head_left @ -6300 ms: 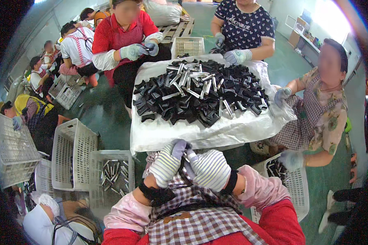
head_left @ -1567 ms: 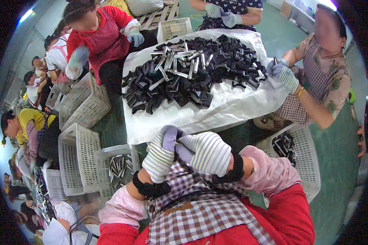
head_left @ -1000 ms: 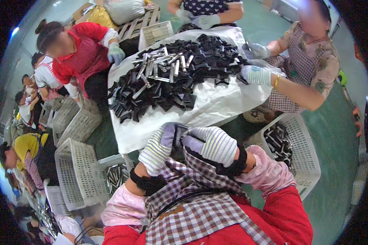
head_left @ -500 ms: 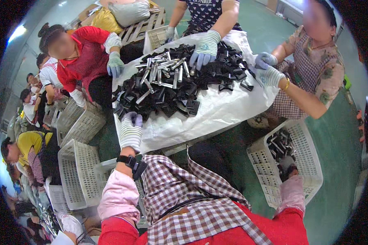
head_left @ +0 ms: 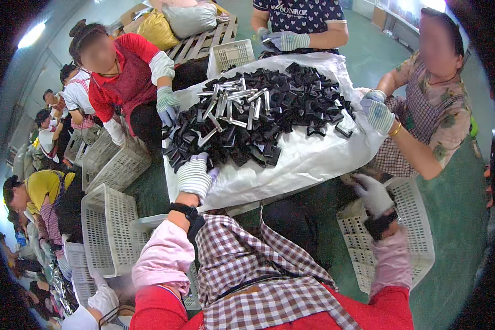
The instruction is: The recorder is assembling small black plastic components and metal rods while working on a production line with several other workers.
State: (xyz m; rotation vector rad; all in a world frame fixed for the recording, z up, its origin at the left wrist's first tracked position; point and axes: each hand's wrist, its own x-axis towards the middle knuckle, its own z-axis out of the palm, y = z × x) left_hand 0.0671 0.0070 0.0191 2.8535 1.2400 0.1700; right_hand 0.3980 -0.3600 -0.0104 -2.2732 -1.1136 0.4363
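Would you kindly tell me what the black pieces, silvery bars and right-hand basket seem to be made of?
Black pieces: probably moulded plastic, semi-gloss, given soft highlights. Silvery bars: likely polished metal, given bright reflections. Right-hand basket: apparently whitish plastic, dull, given its even slotted walls.

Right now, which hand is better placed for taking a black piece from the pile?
Probably the left hand: it is at the near edge of the black pieces, while the right hand is away from them, by a white crate.
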